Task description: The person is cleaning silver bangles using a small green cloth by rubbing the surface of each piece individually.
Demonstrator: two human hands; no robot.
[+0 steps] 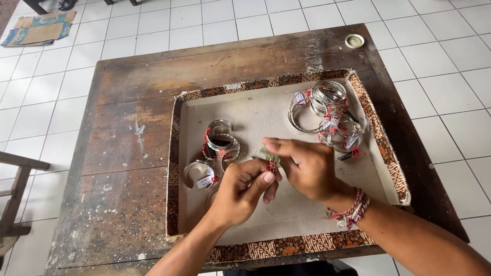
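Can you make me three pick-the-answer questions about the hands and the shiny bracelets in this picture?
1. Where do the silver bangles lie?
A. in the patterned tray
B. on the tiled floor
C. on a chair

2. What colour is the string pinched in the fingers?
A. blue
B. red
C. yellow

3. How are the two hands?
A. flat on the wooden table
B. apart at the tray's ends
C. close together, pinching something small

Answers: 1 A, the bangles rest inside the tray's border. 2 B, red thread shows at the fingertips. 3 C, the left hand and right hand meet over the tray.
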